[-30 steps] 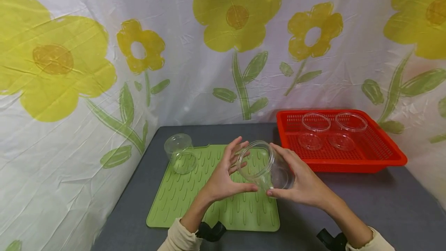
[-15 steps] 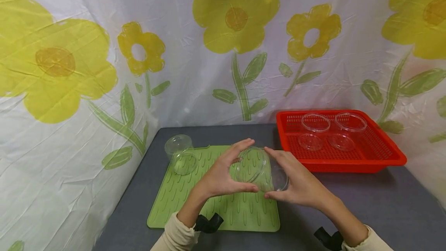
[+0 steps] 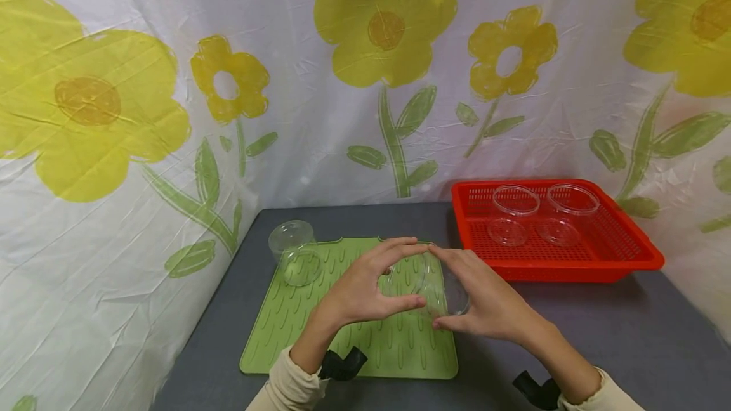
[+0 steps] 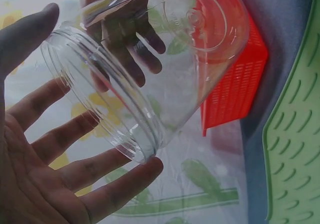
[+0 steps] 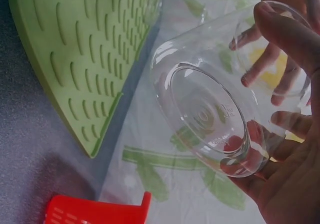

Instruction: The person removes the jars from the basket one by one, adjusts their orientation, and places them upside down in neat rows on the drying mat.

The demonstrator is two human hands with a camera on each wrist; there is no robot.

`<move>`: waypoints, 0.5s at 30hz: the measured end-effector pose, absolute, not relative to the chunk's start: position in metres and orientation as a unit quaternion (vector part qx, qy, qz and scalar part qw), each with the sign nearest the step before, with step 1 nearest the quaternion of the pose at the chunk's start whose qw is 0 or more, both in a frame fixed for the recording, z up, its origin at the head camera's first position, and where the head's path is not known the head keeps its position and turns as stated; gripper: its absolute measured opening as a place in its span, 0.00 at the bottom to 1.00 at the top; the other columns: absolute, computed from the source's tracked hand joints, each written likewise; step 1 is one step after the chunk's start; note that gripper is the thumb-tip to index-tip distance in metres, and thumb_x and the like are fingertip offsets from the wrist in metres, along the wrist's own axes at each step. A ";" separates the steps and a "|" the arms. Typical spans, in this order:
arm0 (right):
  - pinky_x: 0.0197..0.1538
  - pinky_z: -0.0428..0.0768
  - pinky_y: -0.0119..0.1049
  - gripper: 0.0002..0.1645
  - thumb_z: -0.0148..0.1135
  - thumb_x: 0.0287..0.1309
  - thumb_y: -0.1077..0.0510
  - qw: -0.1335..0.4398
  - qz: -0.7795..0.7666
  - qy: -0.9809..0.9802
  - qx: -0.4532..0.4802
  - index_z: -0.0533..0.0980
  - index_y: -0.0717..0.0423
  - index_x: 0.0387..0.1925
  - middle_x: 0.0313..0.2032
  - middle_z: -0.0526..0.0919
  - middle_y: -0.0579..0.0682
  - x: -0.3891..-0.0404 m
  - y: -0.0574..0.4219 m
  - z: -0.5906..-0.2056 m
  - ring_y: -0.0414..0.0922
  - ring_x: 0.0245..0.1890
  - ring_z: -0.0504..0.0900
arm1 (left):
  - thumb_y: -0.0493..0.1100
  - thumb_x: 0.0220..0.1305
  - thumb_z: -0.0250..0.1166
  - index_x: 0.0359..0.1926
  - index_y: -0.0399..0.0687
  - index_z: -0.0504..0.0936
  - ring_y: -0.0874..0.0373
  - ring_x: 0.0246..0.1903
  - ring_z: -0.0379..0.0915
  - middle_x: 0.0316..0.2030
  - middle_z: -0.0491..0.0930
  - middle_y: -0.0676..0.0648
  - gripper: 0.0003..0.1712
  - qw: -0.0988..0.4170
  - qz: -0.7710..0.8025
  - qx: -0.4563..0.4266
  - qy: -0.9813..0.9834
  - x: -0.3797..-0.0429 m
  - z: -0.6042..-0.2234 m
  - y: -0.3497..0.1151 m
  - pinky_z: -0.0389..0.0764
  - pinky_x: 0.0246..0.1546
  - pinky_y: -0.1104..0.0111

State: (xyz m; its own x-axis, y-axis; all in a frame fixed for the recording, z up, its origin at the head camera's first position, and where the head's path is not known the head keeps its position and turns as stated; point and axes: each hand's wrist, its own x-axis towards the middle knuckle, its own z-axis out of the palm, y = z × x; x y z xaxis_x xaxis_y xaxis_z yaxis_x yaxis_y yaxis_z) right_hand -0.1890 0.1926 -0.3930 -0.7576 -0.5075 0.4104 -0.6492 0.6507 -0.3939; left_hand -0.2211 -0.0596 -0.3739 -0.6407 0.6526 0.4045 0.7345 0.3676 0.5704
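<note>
A clear plastic jar (image 3: pixel 436 287) is held tilted above the green mat (image 3: pixel 402 354), its mouth toward my left hand and its base toward my right. In the head view my left hand (image 3: pixel 362 284) spans the mouth end. The left wrist view shows its thumb and one finger touching the threaded rim (image 4: pixel 105 93), the other fingers spread across the mouth. My right hand (image 3: pixel 488 297) grips the jar's body, thumb on one side and fingers on the other. Embossed rings mark the base (image 5: pixel 207 111) in the right wrist view.
Another clear jar (image 3: pixel 296 252) stands at the mat's back left corner. At the back right, a red basket (image 3: pixel 571 269) holds two clear jars (image 3: pixel 515 211). A flowered curtain (image 3: pixel 320 163) rises behind and beside the grey table (image 3: pixel 599 335).
The jar's mouth has turned from facing up and left to a flatter tilt. My left hand's spread fingers have come in around the rim, and both hands' upper fingertips now nearly meet.
</note>
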 end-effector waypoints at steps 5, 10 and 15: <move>0.60 0.81 0.55 0.72 0.88 0.35 0.44 0.136 0.262 -0.898 0.325 0.56 0.48 0.79 0.67 0.74 0.48 -0.188 0.193 -0.394 0.48 0.65 0.73 | 0.55 0.57 0.77 0.71 0.63 0.73 0.57 0.69 0.70 0.71 0.70 0.51 0.41 0.049 -0.381 -0.416 -0.824 -0.221 -0.375 -0.060 0.83 0.52 0.63; 0.60 0.81 0.56 0.72 0.87 0.36 0.44 0.135 0.265 -0.897 0.328 0.55 0.47 0.79 0.68 0.73 0.49 -0.188 0.193 -0.395 0.49 0.65 0.73 | 0.53 0.58 0.76 0.71 0.61 0.73 0.58 0.68 0.70 0.71 0.70 0.51 0.40 0.049 -0.394 -0.411 -0.820 -0.221 -0.378 -0.062 0.83 0.49 0.66; 0.61 0.80 0.58 0.71 0.87 0.38 0.45 0.126 0.281 -0.894 0.326 0.55 0.49 0.79 0.70 0.70 0.53 -0.188 0.194 -0.394 0.51 0.67 0.71 | 0.52 0.59 0.76 0.70 0.58 0.74 0.58 0.69 0.69 0.71 0.71 0.54 0.39 0.046 -0.415 -0.405 -0.814 -0.221 -0.380 -0.063 0.84 0.49 0.65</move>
